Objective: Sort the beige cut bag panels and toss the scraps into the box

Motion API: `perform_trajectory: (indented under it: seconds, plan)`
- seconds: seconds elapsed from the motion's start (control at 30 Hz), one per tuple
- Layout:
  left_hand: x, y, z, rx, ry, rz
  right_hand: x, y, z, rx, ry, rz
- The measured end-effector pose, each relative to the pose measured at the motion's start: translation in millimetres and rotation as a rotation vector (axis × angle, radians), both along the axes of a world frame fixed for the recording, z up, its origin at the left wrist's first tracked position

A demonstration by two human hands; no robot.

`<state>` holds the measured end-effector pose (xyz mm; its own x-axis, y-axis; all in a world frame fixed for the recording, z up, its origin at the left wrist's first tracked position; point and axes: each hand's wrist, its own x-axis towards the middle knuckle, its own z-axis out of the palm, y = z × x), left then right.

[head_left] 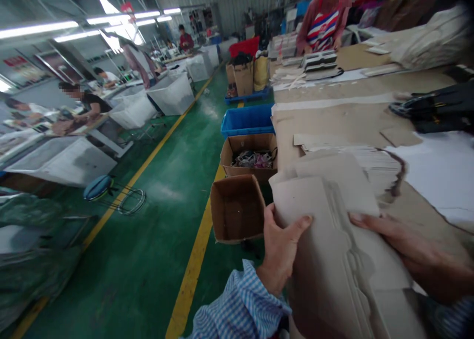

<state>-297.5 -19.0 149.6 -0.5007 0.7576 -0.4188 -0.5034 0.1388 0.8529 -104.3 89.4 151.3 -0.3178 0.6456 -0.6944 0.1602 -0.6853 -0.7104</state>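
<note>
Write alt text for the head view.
A person's left hand grips stacked beige sheets at a worktable; their right hand touches them. Cardboard boxes and a blue bin stand beside the worktable on a green floor.

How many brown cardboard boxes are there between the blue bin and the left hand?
2: the nearer box is beside the left hand; the farther box, holding mixed items, is next to the blue bin.
</note>
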Motion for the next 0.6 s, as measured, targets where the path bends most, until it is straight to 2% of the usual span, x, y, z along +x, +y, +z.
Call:
perform_trajectory:
  seconds: [0.07, 0.13, 0.27, 0.37, 0.47, 0.53, 0.6]
  plan:
    - [-30.7, -6.4, -20.3, -0.050, 0.021, 0.048, -47.3, 1.8, -9.5, -0.106, 0.068, 0.060]
    - [-65.3, -8.9, -44.6, -0.110, 0.041, 0.074, -91.6, 6.5, -29.0, -0.148, 0.130, 0.134]
    - [-150.1, 2.3, -99.7, -0.202, 0.036, 0.092, -180.3, 30.4, -88.3, -0.205, 0.208, 0.245]
    - [-226.4, 27.0, -142.4, -0.285, 0.042, 0.073, -254.7, 59.8, -133.3, -0.258, 0.211, 0.259]
    - [-300.0, 62.7, -185.0, -0.349, 0.033, 0.036, -326.0, 93.5, -170.6, -0.246, 0.185, 0.276]
    - [-336.4, 88.8, -213.5, -0.391, 0.044, 0.011, -362.2, 115.6, -193.4, -0.204, 0.138, 0.285]
    - [-357.2, 113.5, -241.8, -0.434, 0.080, -0.012, -385.9, 136.2, -217.7, -0.136, 0.078, 0.266]
